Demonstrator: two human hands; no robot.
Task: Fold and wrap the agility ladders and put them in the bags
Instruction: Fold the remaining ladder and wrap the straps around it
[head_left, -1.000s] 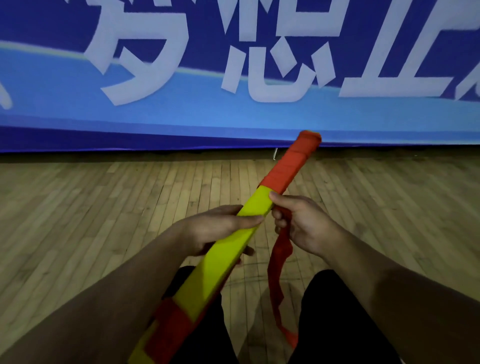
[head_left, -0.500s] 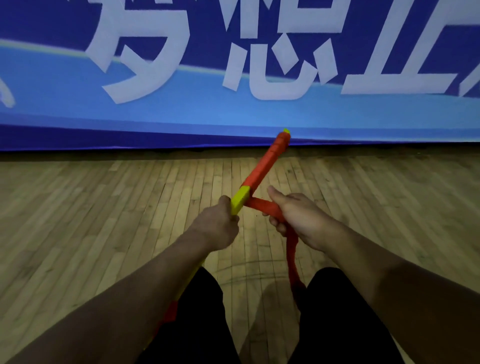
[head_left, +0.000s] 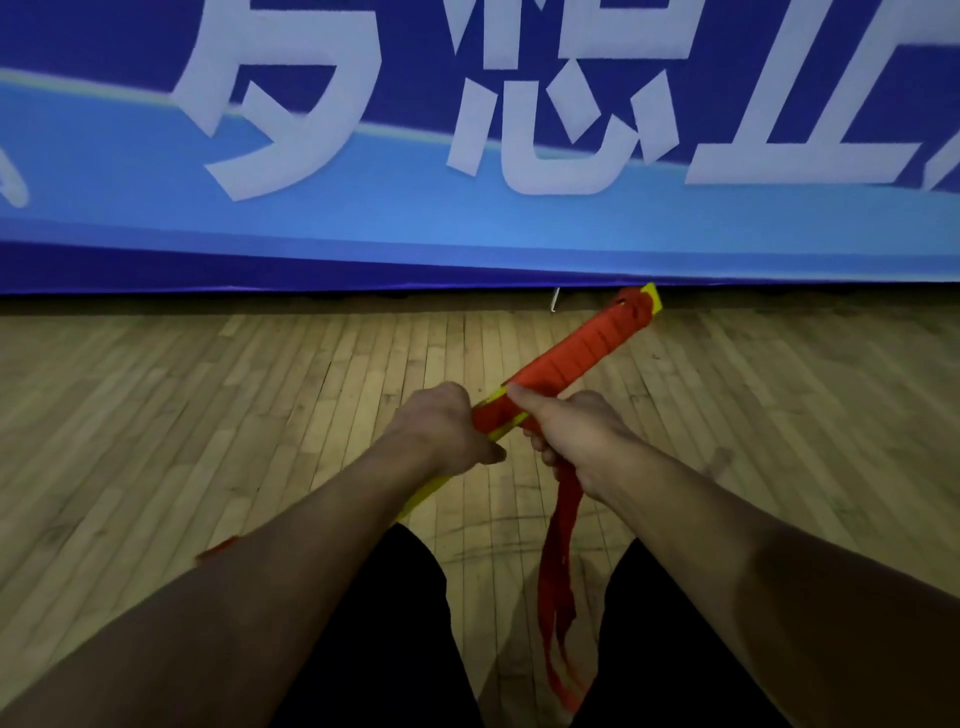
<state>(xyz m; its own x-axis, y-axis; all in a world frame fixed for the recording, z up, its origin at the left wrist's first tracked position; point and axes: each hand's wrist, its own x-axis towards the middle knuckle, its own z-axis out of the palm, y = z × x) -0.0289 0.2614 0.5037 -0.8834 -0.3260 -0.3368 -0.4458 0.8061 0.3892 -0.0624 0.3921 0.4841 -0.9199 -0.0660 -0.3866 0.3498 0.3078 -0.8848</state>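
The folded agility ladder (head_left: 582, 348) is a bundle of yellow rungs pointing up and to the right, its far half wound in red strap. My left hand (head_left: 447, 426) grips the bundle around its middle. Just to the right, my right hand (head_left: 566, 431) holds the red strap (head_left: 558, 561) against the bundle with the thumb on top. The loose strap hangs down from that hand between my knees. The near end of the bundle is hidden under my left forearm. No bag is in view.
A wooden plank floor (head_left: 208, 415) lies all around. A blue banner (head_left: 363, 208) with large white characters stands close ahead across the whole width. My legs in black shorts (head_left: 374, 649) fill the bottom centre.
The bundle turned in my left hand and swung a little to the right. My right hand brought the strap over it, adding another red turn next to my left hand.
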